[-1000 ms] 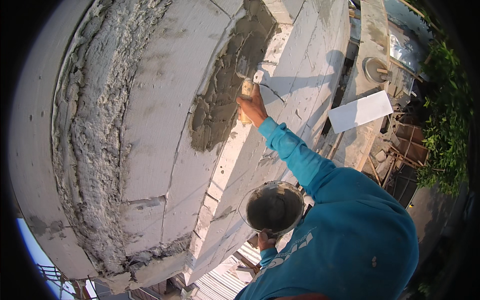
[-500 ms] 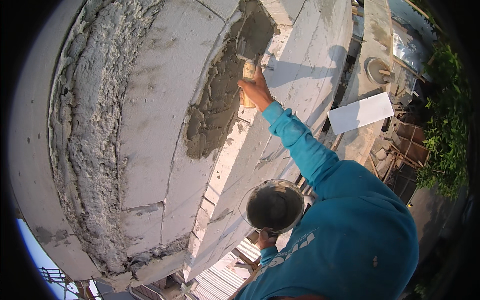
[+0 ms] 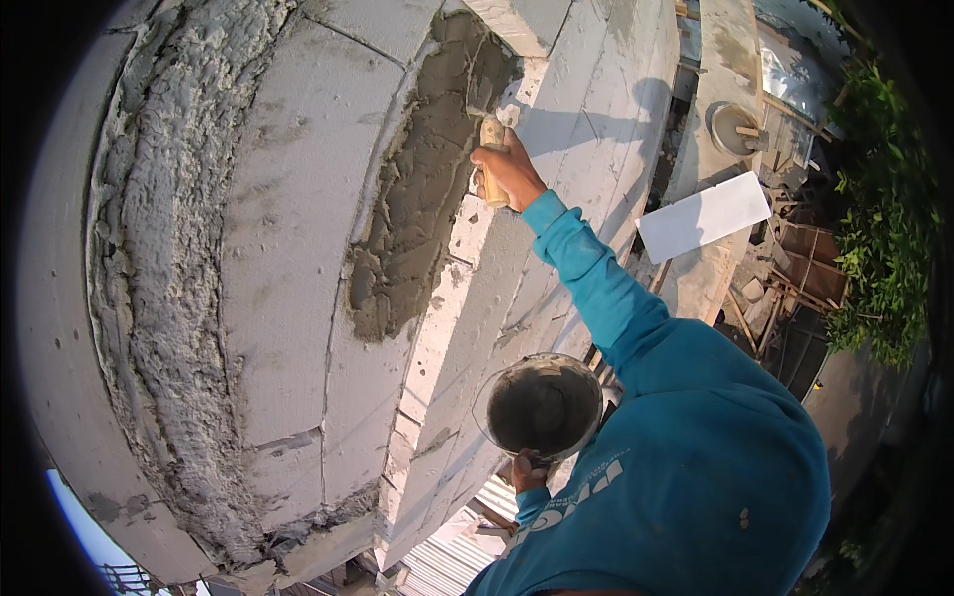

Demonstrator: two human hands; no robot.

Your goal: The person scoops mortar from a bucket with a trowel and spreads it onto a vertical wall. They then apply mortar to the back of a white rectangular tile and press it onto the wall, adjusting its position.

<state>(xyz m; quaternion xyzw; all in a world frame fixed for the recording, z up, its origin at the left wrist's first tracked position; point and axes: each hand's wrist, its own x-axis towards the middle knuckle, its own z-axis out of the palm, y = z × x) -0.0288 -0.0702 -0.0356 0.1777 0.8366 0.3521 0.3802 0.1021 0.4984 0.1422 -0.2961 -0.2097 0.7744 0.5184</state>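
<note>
From here I have the right grip (image 3: pixel 511 171) wrapped round the pale handle of a trowel (image 3: pixel 490 134), up at the grey mortar patch (image 3: pixel 402 228) on the block wall (image 3: pixel 283 268). My left grip (image 3: pixel 527 471) holds a bucket (image 3: pixel 586 432) by its edge, lower down, just beside the teal sweatshirt (image 3: pixel 686 447).

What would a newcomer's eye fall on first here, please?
Probably the dark grey mortar patch on the pale block wall, upper centre, beside the right hand gripping a trowel handle. Next, the teal sweatshirt filling the lower right, with a bucket held by the left hand, below centre.
</note>
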